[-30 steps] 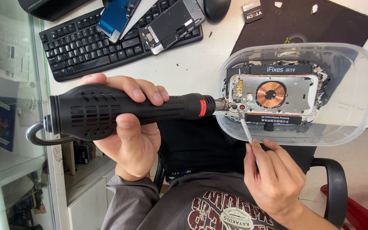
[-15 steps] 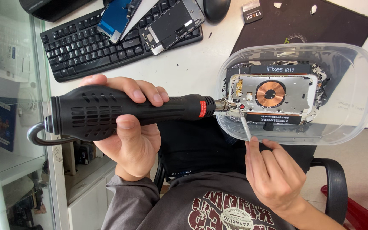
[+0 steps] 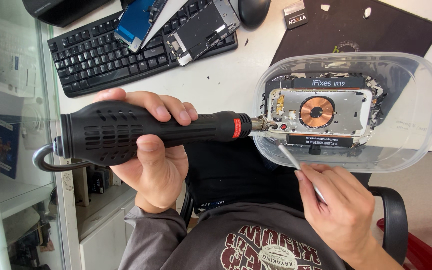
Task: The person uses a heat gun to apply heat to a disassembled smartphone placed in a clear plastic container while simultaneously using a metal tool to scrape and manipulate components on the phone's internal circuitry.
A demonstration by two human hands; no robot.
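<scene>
Just past the nozzle of the black heat gun [image 3: 146, 132], which the left hand [image 3: 153, 160] holds in a full grip, lies the opened phone [image 3: 321, 114] inside a clear tub [image 3: 426, 100]. Below it, the right hand [image 3: 338, 210] pinches thin tweezers [image 3: 291, 159], tips near the phone's lower edge.

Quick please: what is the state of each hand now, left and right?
Left hand: closed around the black hot air gun.
Right hand: closed on a thin metal tool, tip near the opened phone.
</scene>
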